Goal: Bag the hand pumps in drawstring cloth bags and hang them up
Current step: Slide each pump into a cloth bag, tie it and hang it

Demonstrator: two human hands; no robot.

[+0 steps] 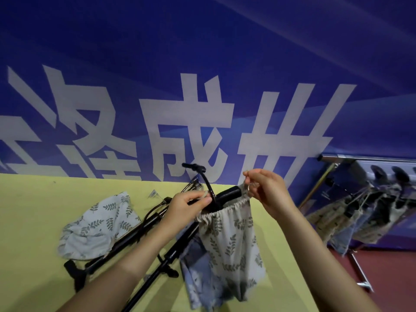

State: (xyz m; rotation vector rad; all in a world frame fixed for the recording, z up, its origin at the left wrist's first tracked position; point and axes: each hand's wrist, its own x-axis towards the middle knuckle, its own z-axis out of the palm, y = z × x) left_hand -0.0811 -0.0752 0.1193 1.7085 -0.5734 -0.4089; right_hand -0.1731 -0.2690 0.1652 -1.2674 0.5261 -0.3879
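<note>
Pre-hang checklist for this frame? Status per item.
1. Pump inside the bag: ok. The leaf-print bag hangs with the pump handle sticking out of its mouth.
2. Mouth cinched: not ok. It is gathered but still gapes around the handle.
3. Both cords held: ok. The left hand pinches one side and the right hand pinches the drawstring on the other.
4. Hose tucked in: not ok. It loops up outside the bag.
5. Rack has a free spot: cannot tell. Bagged pumps already hang there.
</note>
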